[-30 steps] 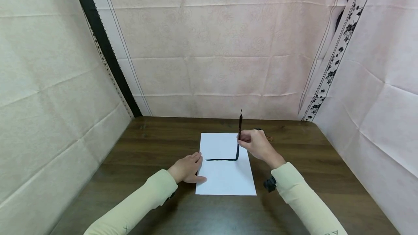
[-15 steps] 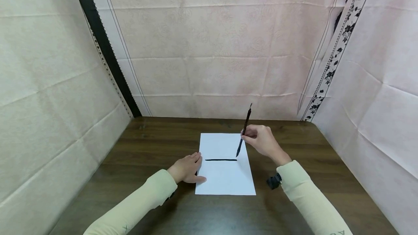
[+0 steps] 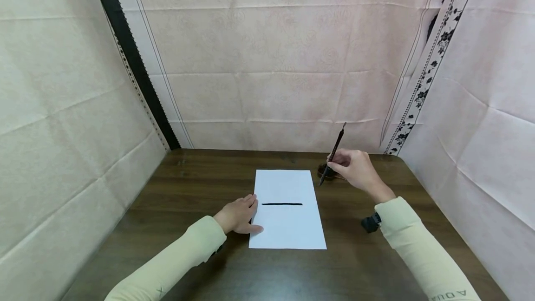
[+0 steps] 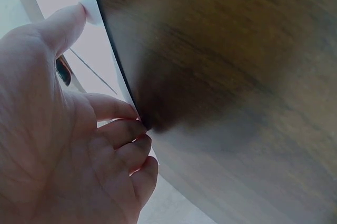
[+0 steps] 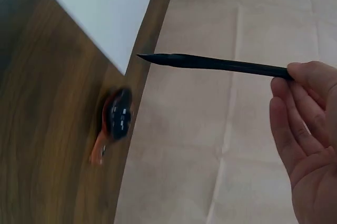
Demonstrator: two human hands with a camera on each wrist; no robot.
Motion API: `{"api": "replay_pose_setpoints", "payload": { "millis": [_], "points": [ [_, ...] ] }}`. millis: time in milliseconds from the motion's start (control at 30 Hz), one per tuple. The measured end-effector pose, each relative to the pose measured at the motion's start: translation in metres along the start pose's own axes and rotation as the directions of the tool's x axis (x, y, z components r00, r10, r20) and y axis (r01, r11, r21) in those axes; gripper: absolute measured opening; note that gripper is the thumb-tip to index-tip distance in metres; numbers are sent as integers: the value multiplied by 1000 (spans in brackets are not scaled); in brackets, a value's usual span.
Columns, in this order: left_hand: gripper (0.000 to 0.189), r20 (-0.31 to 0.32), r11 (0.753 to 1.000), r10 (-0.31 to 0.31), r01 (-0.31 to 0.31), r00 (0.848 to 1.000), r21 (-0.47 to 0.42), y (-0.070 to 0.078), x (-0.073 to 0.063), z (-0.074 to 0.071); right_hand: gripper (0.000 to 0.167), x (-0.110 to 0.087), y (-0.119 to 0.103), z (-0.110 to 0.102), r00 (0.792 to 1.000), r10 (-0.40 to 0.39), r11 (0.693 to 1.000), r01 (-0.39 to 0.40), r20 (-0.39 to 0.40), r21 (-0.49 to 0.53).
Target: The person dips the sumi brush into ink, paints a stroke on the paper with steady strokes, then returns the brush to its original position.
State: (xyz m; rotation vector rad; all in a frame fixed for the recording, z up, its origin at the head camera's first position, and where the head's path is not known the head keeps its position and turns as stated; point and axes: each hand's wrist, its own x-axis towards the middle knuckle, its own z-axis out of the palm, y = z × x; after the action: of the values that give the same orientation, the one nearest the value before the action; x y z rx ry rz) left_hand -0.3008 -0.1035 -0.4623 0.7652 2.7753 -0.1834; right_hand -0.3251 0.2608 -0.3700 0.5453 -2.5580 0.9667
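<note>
My right hand point(image 3: 355, 168) pinches a dark calligraphy brush point(image 3: 337, 140) between thumb and fingers, past the upper right corner of a white sheet of paper point(image 3: 288, 231). The brush tilts, its pointed black tip point(image 5: 152, 58) down towards the table. One black horizontal stroke point(image 3: 282, 204) crosses the middle of the sheet. At the sheet's left edge rests my left hand point(image 3: 239, 215), its fingers extended and the thumb on the paper. The left wrist view shows that hand's fingertips point(image 4: 141, 129) along the paper's edge.
A small glossy black rounded object with a reddish-brown stem point(image 5: 118, 114) lies on the brown wooden table point(image 3: 200, 180), partly hidden behind my right hand in the head view. Pale cloth walls point(image 3: 267, 82) enclose the table's back and sides.
My right hand has lifted the brush from the stroke's right end and carried it right and away, off the paper. The dark object behind it shows more now. My left hand stays put.
</note>
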Motion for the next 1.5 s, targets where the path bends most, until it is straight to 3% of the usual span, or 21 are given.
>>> {"api": "replay_pose_setpoints", "payload": {
  "millis": [233, 433, 600, 733, 967, 1033, 1067, 1200, 1300, 1367, 1433, 1500],
  "points": [
    [89, 8, 1000, 0, 0, 1000, 3, -1, -1, 1, 8, -1, 17, -17, 993, -101, 993, 96, -63, -71],
    [91, 16, 1000, -18, 18, 1000, -16, 0, 1, 4, 12, -4, 32, -24, 972, -193, 978, 180, -132, -104],
    [91, 15, 1000, -15, 16, 1000, -24, 1, 0, 5, 16, -4, 42, -26, 934, -321, 939, 293, -156, -180],
    [91, 13, 999, -11, 11, 1000, -30, 2, 0, 4, 22, -4, 48, -28, 888, -435, 884, 391, -147, -255],
    [91, 1, 1000, -5, 5, 1000, -15, 0, 1, 4, 29, -4, 61, -25, 791, -607, 755, 545, -77, -364],
    [90, 3, 1000, -5, 5, 1000, -15, 0, 1, 4, 13, -5, 66, -23, 753, -656, 704, 591, -44, -394],
    [91, 5, 1000, -4, 4, 1000, -16, 0, 1, 4, 10, -6, 68, -21, 731, -682, 676, 616, -29, -405],
    [91, 2, 1000, 2, -2, 1000, -5, -1, 0, 4, 46, -6, 78, -11, 605, -795, 523, 720, 42, -456],
    [91, -6, 1000, 12, -12, 1000, 18, -1, 1, 5, 50, -6, 85, -2, 533, -842, 434, 761, 82, -482],
    [91, -9, 999, 17, -16, 1000, 31, -2, 2, 6, 50, -7, 88, 3, 514, -850, 401, 771, 112, -494],
    [91, -8, 999, 15, -15, 1000, 32, -3, 3, 6, 51, -9, 92, 6, 508, -848, 369, 772, 153, -518],
    [91, -7, 999, 12, -12, 1000, 31, -3, 3, 5, 35, -10, 95, 7, 505, -840, 339, 774, 199, -534]
  ]
}}
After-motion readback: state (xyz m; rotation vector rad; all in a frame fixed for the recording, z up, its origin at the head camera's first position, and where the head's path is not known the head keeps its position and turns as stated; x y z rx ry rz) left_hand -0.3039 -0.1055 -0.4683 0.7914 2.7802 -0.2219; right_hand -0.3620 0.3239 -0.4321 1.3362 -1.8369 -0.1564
